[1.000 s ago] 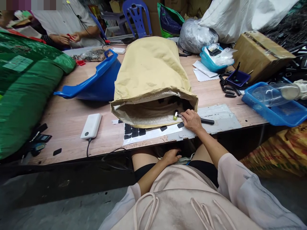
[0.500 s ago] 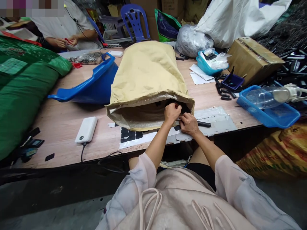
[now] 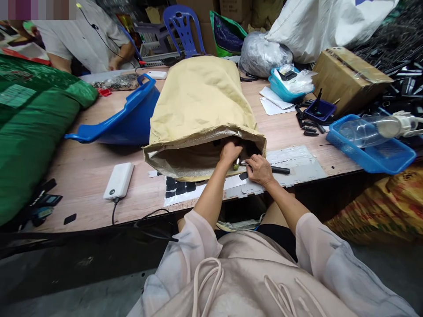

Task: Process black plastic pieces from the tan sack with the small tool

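Observation:
A large yellow padded bag lies on the table with its mouth towards me. My left hand reaches into the right side of that mouth. Its fingers are bent down into the shadow, and whatever they touch is hidden. Just outside the opening, my right hand is closed over a small hammer. The tool's black handle sticks out to the right, and its metal shaft and yellowish head show to the left. Beneath lies a grey-white board, beside a white sheet of black stickers.
On the left are a tilted blue basin, a green sack and a white power bank with a cable. To the right stand a blue basket and a cardboard box. Another person sits across the table.
My left hand has moved away from the right one, left and deeper into the bag. The hammer's head now shows. The other person's hands have shifted.

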`<state>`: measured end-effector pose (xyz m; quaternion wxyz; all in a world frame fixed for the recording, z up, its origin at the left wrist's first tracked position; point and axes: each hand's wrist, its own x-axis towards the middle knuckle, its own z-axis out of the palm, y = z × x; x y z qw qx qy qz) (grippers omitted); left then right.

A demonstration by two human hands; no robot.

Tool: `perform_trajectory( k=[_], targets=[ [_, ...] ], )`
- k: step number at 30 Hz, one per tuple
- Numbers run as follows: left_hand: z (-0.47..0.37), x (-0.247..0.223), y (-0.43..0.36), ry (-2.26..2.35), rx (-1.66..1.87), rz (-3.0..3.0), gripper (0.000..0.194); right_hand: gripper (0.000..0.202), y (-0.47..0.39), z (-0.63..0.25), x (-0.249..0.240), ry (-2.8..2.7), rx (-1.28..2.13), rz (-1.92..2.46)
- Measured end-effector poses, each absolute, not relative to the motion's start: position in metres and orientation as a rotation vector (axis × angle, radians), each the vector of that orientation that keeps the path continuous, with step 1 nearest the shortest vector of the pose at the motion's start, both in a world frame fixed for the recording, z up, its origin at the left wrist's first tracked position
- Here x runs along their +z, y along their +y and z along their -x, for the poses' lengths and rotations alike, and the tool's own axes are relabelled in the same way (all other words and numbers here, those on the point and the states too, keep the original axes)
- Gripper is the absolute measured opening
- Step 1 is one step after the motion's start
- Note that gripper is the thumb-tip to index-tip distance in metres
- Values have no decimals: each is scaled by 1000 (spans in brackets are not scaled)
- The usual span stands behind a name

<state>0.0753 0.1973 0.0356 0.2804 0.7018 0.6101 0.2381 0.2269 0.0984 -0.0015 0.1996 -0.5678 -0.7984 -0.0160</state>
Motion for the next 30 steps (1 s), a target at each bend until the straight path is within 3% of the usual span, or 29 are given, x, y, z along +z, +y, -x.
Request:
perform_trajectory(
  k=[5,12,25,30],
  targets=[
    [-8,39,155,1608,843,-1916,30,22,98,-227,-1,-2210,-28,1589],
    [40,10,121,1571,688,-2129,15,22,99,-229,-4,-2200,-70,1565],
    [0,0,122,1538,709,-2072,20,31,102,-232,-10,-2137,-229,1527],
    [-3,-3,120,1608,690,-2040,14,32,102,-231,-12,-2101,-227,1547]
  ],
)
